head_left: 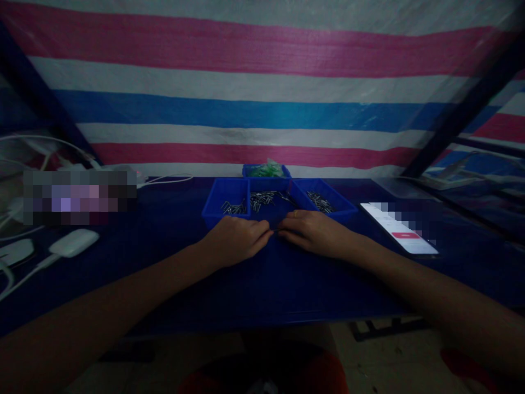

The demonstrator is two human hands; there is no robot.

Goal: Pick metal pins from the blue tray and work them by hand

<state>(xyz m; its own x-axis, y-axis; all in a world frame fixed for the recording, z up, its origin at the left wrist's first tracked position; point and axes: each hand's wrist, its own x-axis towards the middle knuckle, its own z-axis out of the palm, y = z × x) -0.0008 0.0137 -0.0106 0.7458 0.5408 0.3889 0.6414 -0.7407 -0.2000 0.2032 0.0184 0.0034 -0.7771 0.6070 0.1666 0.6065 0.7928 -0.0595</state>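
My left hand [240, 239] is closed in front of the left blue bin [213, 202], its fingertips pinched on something small that I cannot make out. My right hand [311, 232] is closed just beside it, in front of the right blue bin [344, 205], and a thin dark piece shows faintly between the two sets of fingertips. Small metal pieces [234, 208] lie in the left bin, and more metal pieces [322, 201] fill part of the right one. Between the bins is a loose pile of metal pieces [262, 198].
Behind the pile stands a blue bin [246, 171] with green plastic packets [266, 168]. A lit phone [400, 229] lies on the blue table [262, 290] at the right. White chargers [74, 242] and cables are at the left. Striped sheeting [262, 115] hangs behind.
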